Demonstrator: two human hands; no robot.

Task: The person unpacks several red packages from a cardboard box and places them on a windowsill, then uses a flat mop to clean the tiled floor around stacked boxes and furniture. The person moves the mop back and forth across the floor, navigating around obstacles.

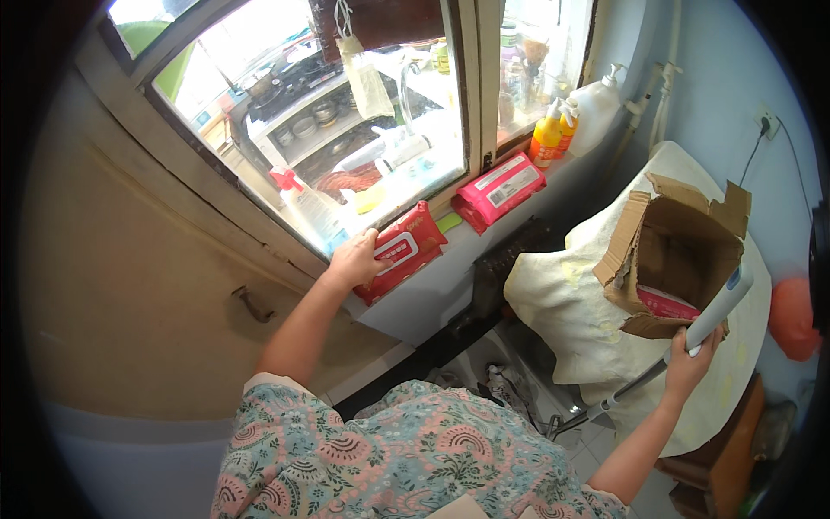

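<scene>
My left hand (353,261) grips the near end of a red soft pack of wipes (410,251) on the windowsill, its thumb and fingers on the wrapper. A second, pinker pack of wipes (501,190) lies just beyond it, with a bit of something green between the two. On the right, my right hand (690,362) is closed around the pale grey grip of a long pole (721,310), whose darker shaft slants down toward the floor. What is on the pole's lower end cannot be made out. Right behind this hand stands an open cardboard box (640,238).
The box holds a red package (666,303) and rests on a cream cloth (562,303) draped over furniture. Orange spray bottles (546,138) and a white pump jug (596,112) stand farther along the sill. A clear spray bottle (307,208) shows at the window. Bags lie below.
</scene>
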